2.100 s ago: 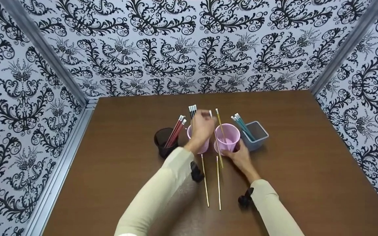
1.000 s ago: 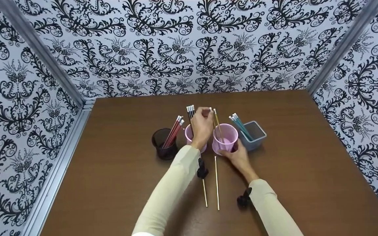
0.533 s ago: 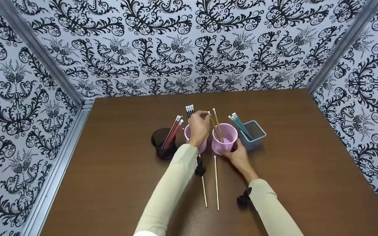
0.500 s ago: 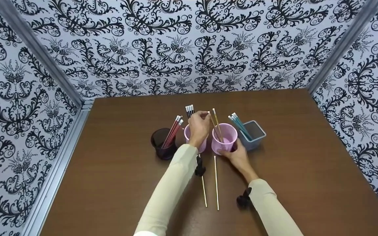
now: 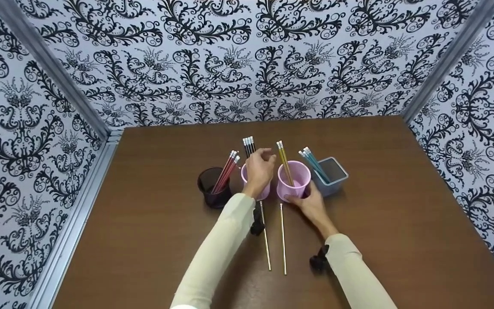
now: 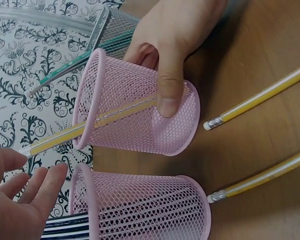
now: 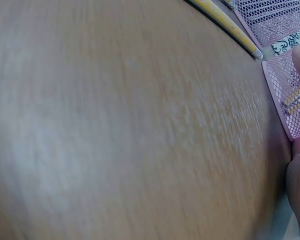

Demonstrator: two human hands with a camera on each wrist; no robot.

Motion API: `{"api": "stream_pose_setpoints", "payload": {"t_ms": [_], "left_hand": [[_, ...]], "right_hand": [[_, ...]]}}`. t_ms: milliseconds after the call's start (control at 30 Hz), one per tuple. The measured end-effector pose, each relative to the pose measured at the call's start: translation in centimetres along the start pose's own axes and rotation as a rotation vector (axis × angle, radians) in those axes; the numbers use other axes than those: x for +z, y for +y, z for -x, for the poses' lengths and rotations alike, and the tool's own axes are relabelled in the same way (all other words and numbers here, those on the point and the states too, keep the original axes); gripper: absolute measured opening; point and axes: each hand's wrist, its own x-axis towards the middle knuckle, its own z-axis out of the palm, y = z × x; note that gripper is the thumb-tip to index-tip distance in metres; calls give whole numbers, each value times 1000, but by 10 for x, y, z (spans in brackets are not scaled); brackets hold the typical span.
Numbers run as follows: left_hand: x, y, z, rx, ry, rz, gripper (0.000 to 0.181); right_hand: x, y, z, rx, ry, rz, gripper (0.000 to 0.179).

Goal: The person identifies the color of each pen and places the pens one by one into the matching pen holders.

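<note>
My right hand (image 5: pixel 311 206) grips the right-hand pink mesh pencil cup (image 5: pixel 292 193) low on its side; in the left wrist view its thumb (image 6: pixel 170 90) lies across the mesh. Two yellow pencils (image 5: pixel 284 159) lean in that cup, white erasers up. My left hand (image 5: pixel 260 171) is above the left-hand pink mesh cup (image 5: pixel 266 194), its fingers apart beside the yellow erasers. In the left wrist view my left hand (image 6: pixel 20 205) has spread fingers, one close to an eraser; contact is unclear. Several black pencils (image 5: pixel 249 145) stand in the left-hand pink cup, partly hidden by my hand.
Two yellow pencils, one left (image 5: pixel 266 240) and one right (image 5: pixel 283 240), lie on the brown table (image 5: pixel 401 214) in front of the cups. A black mesh cup (image 5: pixel 213 199) holds red pencils (image 5: pixel 226 174). A grey square mesh holder (image 5: pixel 337 171) holds teal pencils (image 5: pixel 315 163).
My left hand has lowered a second yellow pencil into the right-hand pink cup, let go of it and moved slightly left. My right hand stays on that cup.
</note>
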Motion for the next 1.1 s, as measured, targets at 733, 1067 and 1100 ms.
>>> {"api": "stream_pose_setpoints", "payload": {"t_ms": [733,1067,1100], "left_hand": [[1,-19,54,230,117,-302,19],[4,-50,89,299,70,-352,9],[3,-54,92,308,63,-366,9]], "right_hand": [[1,-2,3,-9,27,28,85],[1,-2,3,-20,48,48,85],[1,-2,3,-23,47,47,85]]}}
